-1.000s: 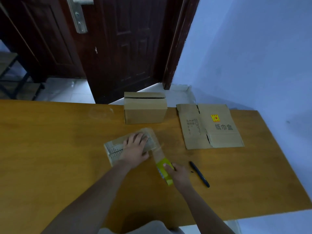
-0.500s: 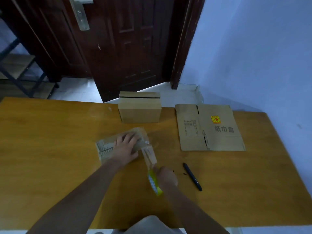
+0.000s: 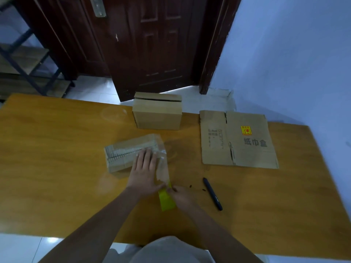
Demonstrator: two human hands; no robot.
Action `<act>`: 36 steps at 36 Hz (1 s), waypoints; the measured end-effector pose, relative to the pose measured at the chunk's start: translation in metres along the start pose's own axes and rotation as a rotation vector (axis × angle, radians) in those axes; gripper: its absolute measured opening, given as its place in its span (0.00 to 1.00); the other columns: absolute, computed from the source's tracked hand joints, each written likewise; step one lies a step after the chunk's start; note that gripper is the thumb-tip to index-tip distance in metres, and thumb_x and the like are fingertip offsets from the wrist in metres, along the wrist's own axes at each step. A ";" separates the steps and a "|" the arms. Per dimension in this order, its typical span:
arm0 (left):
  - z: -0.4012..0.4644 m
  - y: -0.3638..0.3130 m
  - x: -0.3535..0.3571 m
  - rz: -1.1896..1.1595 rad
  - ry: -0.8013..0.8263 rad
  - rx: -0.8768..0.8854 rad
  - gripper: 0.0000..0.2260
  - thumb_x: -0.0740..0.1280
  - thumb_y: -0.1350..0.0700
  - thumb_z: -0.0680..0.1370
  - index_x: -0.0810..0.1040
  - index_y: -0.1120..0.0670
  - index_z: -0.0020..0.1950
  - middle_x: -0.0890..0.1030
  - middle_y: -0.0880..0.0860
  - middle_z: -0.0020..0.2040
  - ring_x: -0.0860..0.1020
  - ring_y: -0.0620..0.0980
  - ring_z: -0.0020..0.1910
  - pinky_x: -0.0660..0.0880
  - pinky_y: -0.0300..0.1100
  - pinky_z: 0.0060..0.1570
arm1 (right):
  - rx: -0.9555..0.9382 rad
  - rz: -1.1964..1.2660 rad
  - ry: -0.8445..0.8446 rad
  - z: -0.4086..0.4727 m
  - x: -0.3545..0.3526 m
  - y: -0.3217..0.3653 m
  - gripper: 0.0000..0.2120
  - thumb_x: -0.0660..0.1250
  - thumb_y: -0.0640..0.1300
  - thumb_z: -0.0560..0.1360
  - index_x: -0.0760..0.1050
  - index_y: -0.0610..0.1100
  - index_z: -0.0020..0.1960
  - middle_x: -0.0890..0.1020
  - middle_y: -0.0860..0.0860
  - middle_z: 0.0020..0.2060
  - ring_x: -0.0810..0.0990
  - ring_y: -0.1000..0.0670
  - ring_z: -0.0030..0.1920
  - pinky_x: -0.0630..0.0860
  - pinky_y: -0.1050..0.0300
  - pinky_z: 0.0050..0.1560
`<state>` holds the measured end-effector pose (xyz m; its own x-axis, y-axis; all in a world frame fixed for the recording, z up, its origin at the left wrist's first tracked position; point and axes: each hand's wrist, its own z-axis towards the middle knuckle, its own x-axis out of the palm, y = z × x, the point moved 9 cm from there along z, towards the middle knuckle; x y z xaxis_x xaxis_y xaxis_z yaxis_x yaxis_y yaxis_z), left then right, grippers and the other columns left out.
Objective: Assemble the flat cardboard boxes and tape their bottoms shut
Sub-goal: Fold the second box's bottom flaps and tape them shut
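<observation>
Orange-brown wooden table (image 3: 57, 168) fills the frame, set before a dark brown panelled door (image 3: 152, 44) and a pale blue wall (image 3: 294, 54). At the table's centre lies a small cardboard box wrapped in clear tape (image 3: 125, 154), its long side angled from 8 o'clock to 2 o'clock. The person's left hand (image 3: 145, 172) rests flat on the box's near right end, fingers straight and close together, pressing down. A strip of clear tape (image 3: 163, 168) runs from that end toward 6 o'clock, down to a yellow tape roll (image 3: 167, 200) lying at the table's near middle. The right hand (image 3: 183, 195) pinches the roll at its top edge, fingers curled around it, thumb side touching the left hand. At 12 o'clock of the taped box, well apart, an assembled plain cardboard box (image 3: 157, 118) stands upright at the far table edge, its top flaps slightly ajar. At 2 o'clock lies a flattened cardboard box with a yellow sticker and printed characters (image 3: 239, 141). A black pen (image 3: 212, 193) lies at 4 o'clock, near the right hand but not touching it.
</observation>
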<state>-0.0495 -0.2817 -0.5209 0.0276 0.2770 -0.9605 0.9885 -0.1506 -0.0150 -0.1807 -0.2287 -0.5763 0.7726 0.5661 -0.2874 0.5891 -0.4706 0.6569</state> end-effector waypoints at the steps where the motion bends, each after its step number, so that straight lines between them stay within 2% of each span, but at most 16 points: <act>1: -0.003 0.000 0.002 -0.001 0.031 -0.026 0.53 0.56 0.24 0.67 0.45 0.60 0.77 0.48 0.61 0.77 0.41 0.59 0.76 0.34 0.52 0.72 | 0.020 0.053 0.015 0.000 0.002 -0.001 0.22 0.56 0.55 0.81 0.77 0.38 0.52 0.79 0.43 0.45 0.79 0.47 0.43 0.71 0.58 0.40; 4: 0.004 0.002 0.012 0.012 0.031 -0.037 0.54 0.45 0.21 0.65 0.49 0.60 0.77 0.54 0.62 0.77 0.48 0.60 0.76 0.38 0.53 0.72 | 0.069 0.268 0.102 -0.004 0.003 -0.004 0.18 0.58 0.49 0.81 0.73 0.36 0.62 0.78 0.46 0.48 0.78 0.50 0.45 0.74 0.63 0.40; 6: 0.007 0.003 0.009 -0.001 0.019 -0.051 0.54 0.40 0.21 0.65 0.53 0.61 0.77 0.59 0.62 0.75 0.52 0.60 0.75 0.40 0.53 0.72 | 0.075 0.249 0.032 -0.006 -0.016 -0.007 0.16 0.60 0.50 0.80 0.73 0.40 0.61 0.78 0.49 0.45 0.78 0.51 0.44 0.74 0.60 0.43; 7: 0.006 0.002 0.009 -0.041 0.051 -0.054 0.54 0.40 0.21 0.65 0.51 0.60 0.77 0.58 0.62 0.75 0.51 0.60 0.75 0.38 0.53 0.72 | 0.069 0.175 -0.069 -0.005 -0.034 -0.011 0.16 0.60 0.51 0.80 0.73 0.42 0.61 0.78 0.50 0.44 0.78 0.51 0.44 0.73 0.59 0.44; 10: 0.006 -0.001 0.007 -0.005 -0.006 -0.043 0.53 0.49 0.22 0.66 0.32 0.56 0.74 0.40 0.59 0.77 0.36 0.57 0.75 0.25 0.50 0.67 | 0.046 -0.157 -0.395 -0.006 -0.096 -0.026 0.15 0.61 0.50 0.79 0.72 0.43 0.61 0.76 0.49 0.45 0.75 0.51 0.40 0.71 0.59 0.36; 12: 0.005 -0.001 0.005 0.008 -0.022 -0.055 0.53 0.53 0.23 0.67 0.26 0.54 0.70 0.34 0.57 0.76 0.32 0.57 0.74 0.26 0.51 0.68 | 0.095 -0.322 -0.475 -0.005 -0.120 -0.044 0.18 0.61 0.51 0.78 0.69 0.42 0.64 0.73 0.46 0.54 0.76 0.47 0.48 0.74 0.56 0.40; 14: 0.004 -0.002 0.004 0.014 -0.020 -0.056 0.52 0.54 0.24 0.67 0.24 0.52 0.69 0.33 0.56 0.76 0.32 0.57 0.74 0.30 0.52 0.70 | 0.198 -0.411 -0.431 -0.001 -0.128 -0.068 0.24 0.59 0.55 0.79 0.64 0.41 0.68 0.68 0.44 0.63 0.72 0.43 0.60 0.74 0.51 0.50; 16: 0.003 -0.002 0.003 0.010 -0.011 -0.061 0.52 0.54 0.24 0.67 0.24 0.52 0.69 0.33 0.56 0.76 0.31 0.57 0.74 0.33 0.53 0.72 | 0.277 -0.502 -0.366 0.002 -0.128 -0.090 0.26 0.59 0.55 0.79 0.60 0.42 0.71 0.64 0.44 0.67 0.66 0.41 0.67 0.72 0.49 0.58; 18: 0.003 -0.002 0.002 0.003 -0.009 -0.062 0.52 0.55 0.24 0.67 0.24 0.51 0.69 0.33 0.56 0.76 0.31 0.57 0.74 0.33 0.53 0.72 | 0.297 -0.631 -0.359 0.003 -0.126 -0.101 0.22 0.60 0.48 0.80 0.60 0.43 0.70 0.64 0.44 0.67 0.64 0.42 0.68 0.72 0.48 0.62; 22: 0.003 -0.001 0.001 -0.017 0.006 -0.068 0.53 0.56 0.24 0.67 0.24 0.51 0.69 0.33 0.56 0.76 0.32 0.56 0.74 0.33 0.52 0.71 | 0.247 -0.724 -0.395 0.002 -0.124 -0.099 0.15 0.56 0.44 0.82 0.64 0.43 0.67 0.67 0.45 0.64 0.67 0.43 0.65 0.74 0.50 0.58; 25: 0.004 -0.001 0.000 -0.011 0.014 -0.075 0.53 0.56 0.24 0.67 0.25 0.51 0.70 0.33 0.56 0.76 0.32 0.56 0.74 0.31 0.52 0.70 | 0.153 -0.465 -0.377 0.004 -0.124 -0.080 0.12 0.55 0.47 0.82 0.68 0.43 0.61 0.75 0.48 0.49 0.76 0.48 0.44 0.73 0.56 0.36; 26: 0.004 -0.001 0.001 -0.003 0.020 -0.077 0.53 0.55 0.24 0.67 0.25 0.51 0.70 0.33 0.56 0.76 0.32 0.56 0.74 0.30 0.52 0.69 | 0.098 -0.391 -0.359 0.003 -0.122 -0.068 0.11 0.56 0.48 0.82 0.69 0.43 0.59 0.76 0.48 0.44 0.76 0.49 0.39 0.72 0.55 0.34; 29: 0.004 -0.001 0.001 0.010 0.028 -0.081 0.53 0.55 0.23 0.66 0.25 0.51 0.70 0.33 0.55 0.76 0.31 0.56 0.74 0.30 0.51 0.69 | -0.160 -0.320 -0.325 -0.008 -0.110 -0.017 0.10 0.59 0.52 0.80 0.69 0.46 0.54 0.78 0.48 0.44 0.78 0.46 0.41 0.74 0.50 0.40; 31: 0.004 -0.001 0.000 0.016 0.031 -0.082 0.53 0.55 0.23 0.66 0.24 0.51 0.70 0.33 0.55 0.76 0.31 0.55 0.74 0.29 0.51 0.69 | -0.299 -0.343 -0.294 -0.020 -0.100 0.016 0.11 0.60 0.55 0.79 0.70 0.47 0.53 0.78 0.51 0.43 0.78 0.49 0.41 0.72 0.54 0.39; 34: 0.004 -0.001 0.000 0.024 0.035 -0.084 0.53 0.55 0.23 0.67 0.23 0.51 0.68 0.32 0.55 0.76 0.28 0.53 0.72 0.27 0.51 0.67 | -0.382 -0.443 -0.225 -0.027 -0.084 0.047 0.11 0.62 0.54 0.78 0.74 0.47 0.52 0.76 0.56 0.41 0.76 0.54 0.39 0.69 0.62 0.34; 36: 0.003 -0.001 0.001 0.019 0.044 -0.089 0.52 0.54 0.23 0.67 0.22 0.50 0.68 0.30 0.54 0.75 0.27 0.52 0.71 0.28 0.51 0.69 | -0.408 -0.511 -0.226 -0.028 -0.076 0.059 0.10 0.63 0.53 0.78 0.74 0.47 0.51 0.76 0.54 0.42 0.76 0.53 0.38 0.67 0.62 0.32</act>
<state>-0.0505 -0.2841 -0.5227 0.0515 0.3170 -0.9470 0.9969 -0.0724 0.0299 -0.2113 -0.2805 -0.4969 0.4779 0.4737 -0.7397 0.7907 0.1348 0.5972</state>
